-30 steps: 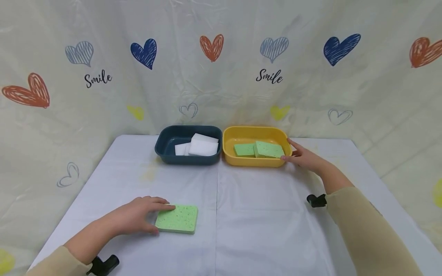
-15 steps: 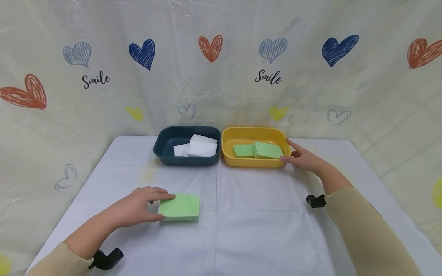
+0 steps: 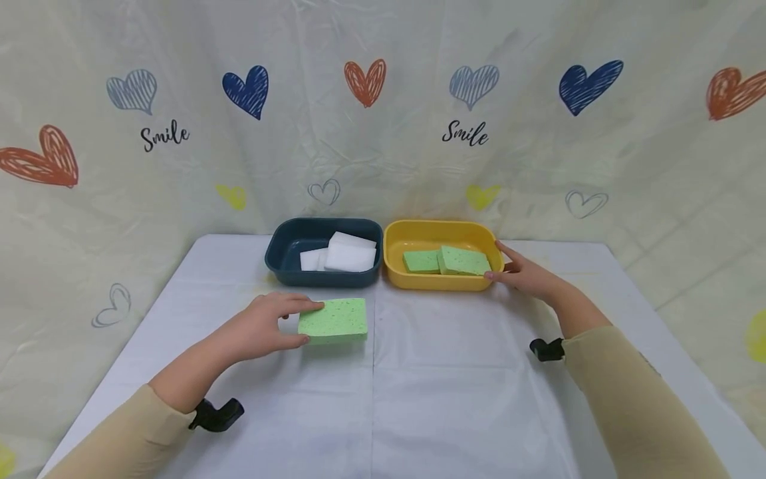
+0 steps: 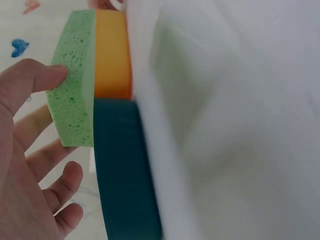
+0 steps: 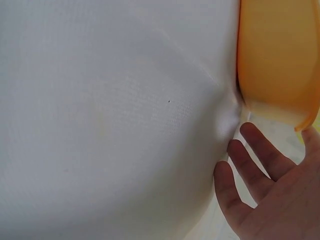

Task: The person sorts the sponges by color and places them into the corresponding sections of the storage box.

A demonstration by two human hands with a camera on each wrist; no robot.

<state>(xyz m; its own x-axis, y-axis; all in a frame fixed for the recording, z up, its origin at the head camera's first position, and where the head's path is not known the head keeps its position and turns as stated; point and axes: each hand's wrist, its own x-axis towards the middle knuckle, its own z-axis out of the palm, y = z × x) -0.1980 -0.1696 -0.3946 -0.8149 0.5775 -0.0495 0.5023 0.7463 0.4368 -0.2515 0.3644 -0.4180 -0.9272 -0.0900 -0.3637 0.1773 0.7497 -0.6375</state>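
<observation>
A green sponge (image 3: 333,319) is held up off the tabletop by my left hand (image 3: 263,327), pinched at its left end between thumb and fingers. In the left wrist view the thumb presses one face of the sponge (image 4: 75,85), with other fingers behind it. My right hand (image 3: 529,274) touches the right end of a yellow bin (image 3: 443,283), its fingertips at the rim. Seen from the right wrist, several fingers of that hand (image 5: 280,190) extend loosely below the bin's corner (image 5: 280,60). Inside the yellow bin lie green sponges (image 3: 463,261).
A dark teal bin (image 3: 323,278) stands left of the yellow one, holding several white sponge-like blocks (image 3: 350,256). Both are at the back of a table with a white cloth (image 3: 455,386). Behind hangs a sheet (image 3: 407,159) printed with hearts.
My left hand has lifted the green sponge off the table and carried it forward and to the right, towards the bins. The right hand has stayed at the yellow bin.
</observation>
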